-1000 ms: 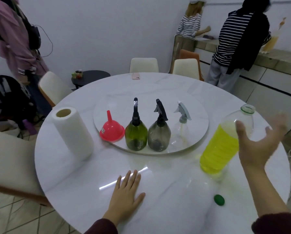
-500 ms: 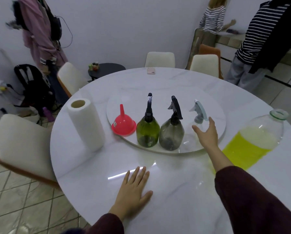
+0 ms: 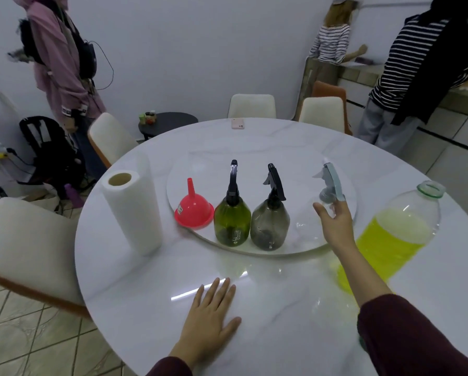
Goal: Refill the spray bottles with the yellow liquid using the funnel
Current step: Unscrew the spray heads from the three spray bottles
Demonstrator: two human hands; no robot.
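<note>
Resting flat on the near edge of a round white marble table [image 3: 281,308], the left hand [image 3: 209,318] lies palm down with its fingers loosely spread, holding nothing. Farther in and to the right, the right hand [image 3: 333,223] reaches to a clear spray bottle [image 3: 308,226] with a pale blue trigger head, fingers open around its neck; whether they grip it cannot be told. Just right of that hand stands a large uncapped clear bottle of yellow liquid [image 3: 390,240], about half full. The clear bottle stands on a white turntable [image 3: 295,169] at the table's centre, in a row with a smoky grey spray bottle [image 3: 270,221], a green spray bottle [image 3: 232,221] and, leftmost, a red funnel [image 3: 194,208] upside down. Left of the turntable stands a paper towel roll [image 3: 133,210]. At the far edge lies a pink phone [image 3: 237,123].
</note>
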